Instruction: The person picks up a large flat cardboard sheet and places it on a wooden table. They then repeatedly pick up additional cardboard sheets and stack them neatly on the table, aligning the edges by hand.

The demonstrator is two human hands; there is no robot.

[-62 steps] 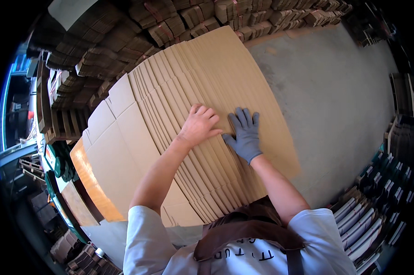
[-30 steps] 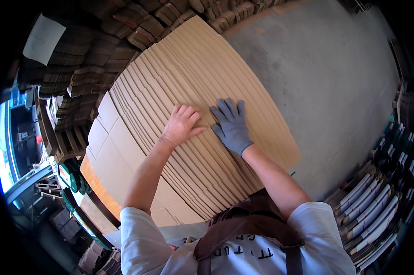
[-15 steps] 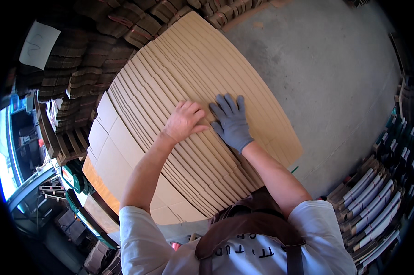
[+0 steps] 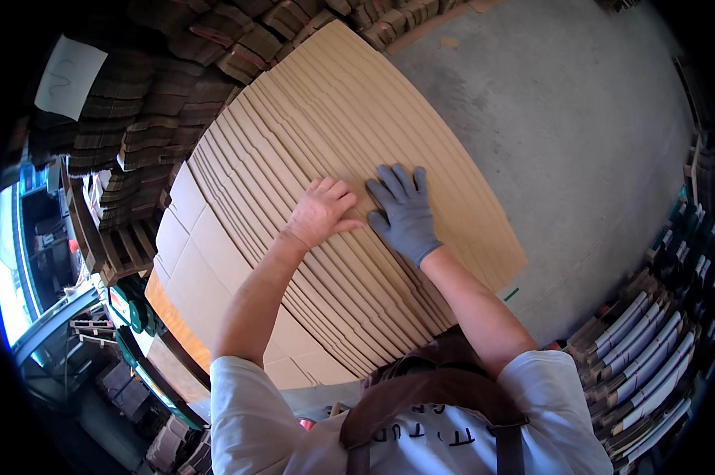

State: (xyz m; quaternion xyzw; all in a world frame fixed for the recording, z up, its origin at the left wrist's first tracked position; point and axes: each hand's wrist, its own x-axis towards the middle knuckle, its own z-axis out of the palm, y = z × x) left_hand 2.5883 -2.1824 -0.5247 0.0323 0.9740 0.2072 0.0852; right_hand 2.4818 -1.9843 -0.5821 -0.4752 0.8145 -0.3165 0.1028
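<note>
A wide spread of flat brown cardboard sheets (image 4: 294,146) lies fanned in front of me, overlapping so their edges show as many close parallel lines. My bare left hand (image 4: 322,210) rests on the sheet edges near the middle, its fingers bent and its thumb held apart; no sheet shows gripped between them. Just to its right, my right hand (image 4: 405,210), in a grey glove, lies flat on the sheets with fingers spread. The two hands are close together but not touching. On the left, a creased cardboard panel (image 4: 203,249) shows its full face.
Bundled cardboard stacks (image 4: 148,103) rise at the far left, with a white paper (image 4: 69,77) on them and a wooden pallet (image 4: 128,249) below. More bundled stacks (image 4: 638,356) stand at the right. Grey concrete floor (image 4: 563,134) extends beyond the sheets.
The whole view has shifted slightly. Both hands stay in nearly the same place on the cardboard sheets, and the sheets look the same.
</note>
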